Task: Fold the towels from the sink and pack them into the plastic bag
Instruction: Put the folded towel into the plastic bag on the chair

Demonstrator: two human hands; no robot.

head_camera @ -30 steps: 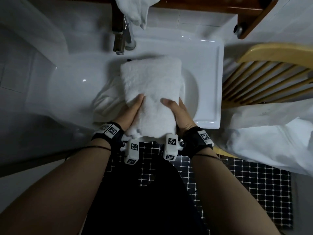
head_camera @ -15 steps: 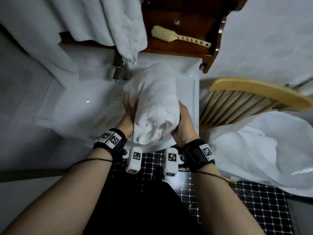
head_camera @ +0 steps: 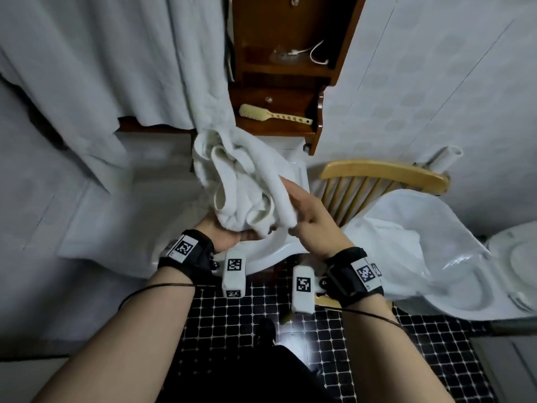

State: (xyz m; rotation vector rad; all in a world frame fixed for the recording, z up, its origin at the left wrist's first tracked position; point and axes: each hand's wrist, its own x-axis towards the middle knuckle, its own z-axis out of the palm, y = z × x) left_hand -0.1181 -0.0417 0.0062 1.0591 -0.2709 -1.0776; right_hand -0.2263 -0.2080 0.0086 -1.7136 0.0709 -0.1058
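Observation:
A folded white towel is held up in the air above the front of the white sink. My left hand supports it from below with fingers curled into its bottom folds. On the towel's right side, my right hand has its fingers laid along the cloth and its thumb tucked under the rolled end. The plastic bag lies open on the seat of the wooden chair to the right, with white cloth inside it.
White fabric hangs at the upper left, down over the sink's back. Above the sink is a wooden shelf unit holding a cream brush. A toilet stands at the far right, on black tiled floor.
The towel has been lifted off the sink and raised, with its folds loosening. My view tilted up and right, bringing the shelf, chair and bag more into sight.

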